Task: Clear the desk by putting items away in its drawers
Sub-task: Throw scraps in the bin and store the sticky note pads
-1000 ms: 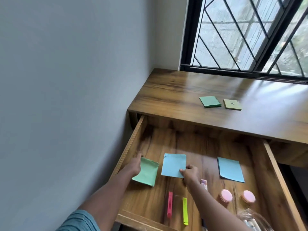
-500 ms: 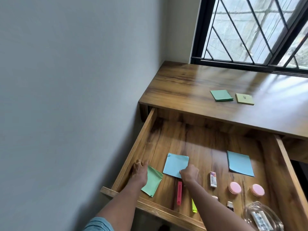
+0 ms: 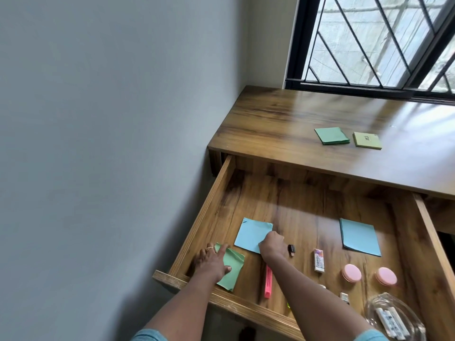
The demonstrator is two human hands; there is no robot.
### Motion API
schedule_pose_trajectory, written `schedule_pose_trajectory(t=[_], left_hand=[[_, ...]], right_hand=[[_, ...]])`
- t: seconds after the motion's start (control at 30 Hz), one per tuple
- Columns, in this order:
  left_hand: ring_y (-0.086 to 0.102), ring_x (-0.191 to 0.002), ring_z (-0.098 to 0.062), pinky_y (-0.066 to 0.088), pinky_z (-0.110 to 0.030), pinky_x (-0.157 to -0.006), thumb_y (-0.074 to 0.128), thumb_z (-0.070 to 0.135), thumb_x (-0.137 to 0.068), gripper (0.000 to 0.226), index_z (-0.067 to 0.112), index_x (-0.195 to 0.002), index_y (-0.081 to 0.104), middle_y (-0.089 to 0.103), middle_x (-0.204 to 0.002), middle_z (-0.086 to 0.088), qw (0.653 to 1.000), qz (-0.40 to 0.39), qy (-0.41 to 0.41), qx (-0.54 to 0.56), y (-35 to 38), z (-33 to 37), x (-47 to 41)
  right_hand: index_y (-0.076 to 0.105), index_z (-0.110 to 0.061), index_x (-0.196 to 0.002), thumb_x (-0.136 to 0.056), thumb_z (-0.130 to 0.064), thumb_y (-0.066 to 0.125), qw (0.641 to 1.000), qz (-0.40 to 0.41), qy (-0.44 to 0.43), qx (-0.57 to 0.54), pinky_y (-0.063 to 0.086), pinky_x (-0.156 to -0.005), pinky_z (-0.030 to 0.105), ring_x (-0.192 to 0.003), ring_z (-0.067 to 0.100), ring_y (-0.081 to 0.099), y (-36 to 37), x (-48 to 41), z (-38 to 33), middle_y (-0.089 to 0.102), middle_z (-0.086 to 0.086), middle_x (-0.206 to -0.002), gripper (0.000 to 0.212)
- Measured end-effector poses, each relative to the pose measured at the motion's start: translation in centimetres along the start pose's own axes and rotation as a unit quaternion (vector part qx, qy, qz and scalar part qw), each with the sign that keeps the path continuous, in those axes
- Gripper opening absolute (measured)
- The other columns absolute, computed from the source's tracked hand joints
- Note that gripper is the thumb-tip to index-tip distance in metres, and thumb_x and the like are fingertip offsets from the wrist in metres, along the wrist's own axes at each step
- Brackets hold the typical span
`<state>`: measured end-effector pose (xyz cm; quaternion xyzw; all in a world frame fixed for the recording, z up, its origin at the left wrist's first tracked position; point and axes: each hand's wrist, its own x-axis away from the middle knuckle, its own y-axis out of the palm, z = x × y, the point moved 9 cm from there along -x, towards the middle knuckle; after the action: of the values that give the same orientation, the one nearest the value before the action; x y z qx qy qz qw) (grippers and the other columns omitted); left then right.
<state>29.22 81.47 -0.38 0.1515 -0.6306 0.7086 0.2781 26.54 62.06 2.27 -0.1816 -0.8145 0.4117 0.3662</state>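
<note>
While both hands are low in the open drawer (image 3: 197,232), the left hand (image 3: 211,263) lies flat on a green note (image 3: 232,270) and the right hand (image 3: 272,244) pinches a blue note (image 3: 251,233). Next, two pads (image 3: 332,135) in the upper right on the desk (image 3: 283,119) need grabbing.

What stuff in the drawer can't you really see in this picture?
All in the head view:
- Yellow-green marker: almost wholly hidden behind the right forearm.
- Green paper: its left part is covered by the left hand.
- Light blue paper: its near corner is under the right hand.
- Glass dish: cut off by the bottom edge.
- Eraser: label print too small to read.
</note>
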Motion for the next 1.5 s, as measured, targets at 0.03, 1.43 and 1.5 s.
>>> schedule_pose_trajectory(t=[0.03,1.43,1.5], left_hand=[[0.012,-0.145,-0.034,0.014,-0.045,-0.119,0.053,0.037,-0.093,0.068,0.039,-0.147,0.013,0.007,-0.158,-0.012,1.000,-0.010,-0.004,-0.001,0.1,-0.1,0.0],[0.016,-0.144,-0.032,0.016,-0.038,-0.118,0.045,0.040,-0.097,0.066,0.006,-0.149,0.020,0.016,-0.156,-0.015,0.972,0.135,0.192,-0.013,-24.3,37.1,-18.2],[0.021,-0.143,-0.033,0.019,-0.038,-0.117,0.046,0.042,-0.096,0.068,0.004,-0.148,0.023,0.020,-0.155,-0.017,0.972,0.127,0.197,-0.026,-25.4,39.7,-20.8]], right_hand=[[0.061,-0.004,-0.113,-0.094,-0.012,0.051,1.000,-0.003,0.000,-0.007,0.048,-0.074,0.028,-0.102,0.027,0.063,0.1,-0.1,-0.6,0.064,0.011,-0.112,0.023],[0.055,0.002,-0.121,-0.091,-0.027,0.059,0.958,0.271,0.017,-0.094,0.043,-0.097,0.039,-0.116,0.039,0.049,-33.6,-21.5,6.2,0.047,0.022,-0.126,0.042],[0.050,0.001,-0.126,-0.089,-0.032,0.061,0.954,0.272,0.017,-0.121,0.041,-0.099,0.041,-0.119,0.040,0.046,-34.6,-24.2,5.7,0.046,0.024,-0.128,0.051]])
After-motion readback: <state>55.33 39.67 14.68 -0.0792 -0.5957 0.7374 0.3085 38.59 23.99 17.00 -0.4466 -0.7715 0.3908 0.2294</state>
